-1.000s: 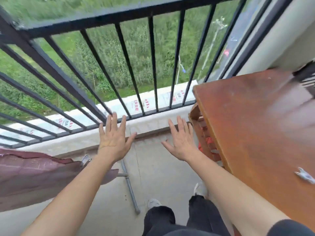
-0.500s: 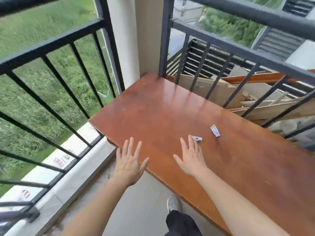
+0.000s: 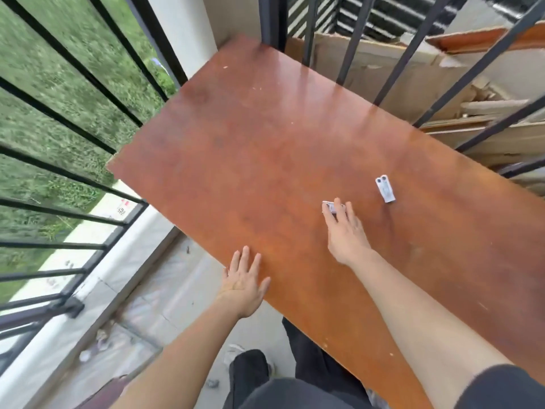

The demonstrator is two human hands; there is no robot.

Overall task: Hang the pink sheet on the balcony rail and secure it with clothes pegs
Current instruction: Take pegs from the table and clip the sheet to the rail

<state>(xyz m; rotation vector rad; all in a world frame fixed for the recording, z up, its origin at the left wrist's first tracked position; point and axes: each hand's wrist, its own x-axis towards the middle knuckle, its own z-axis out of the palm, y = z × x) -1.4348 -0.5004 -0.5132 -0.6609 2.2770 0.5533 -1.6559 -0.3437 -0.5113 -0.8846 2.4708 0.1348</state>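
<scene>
The table (image 3: 250, 160) stands in a corner, the balcony rail (image 3: 59, 113) along its left side and a second railing (image 3: 413, 54) behind it. Cardboard (image 3: 383, 69) lies beyond that railing. On the table's right part, the near peg (image 3: 332, 206) lies at the right hand's (image 3: 346, 231) fingertips, the far peg (image 3: 385, 188) near it, to the right. The left hand (image 3: 244, 283) is over the table's near edge

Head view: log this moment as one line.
stage: fetching pegs | right hand: touches near peg | left hand: open at table edge | far peg: untouched
</scene>
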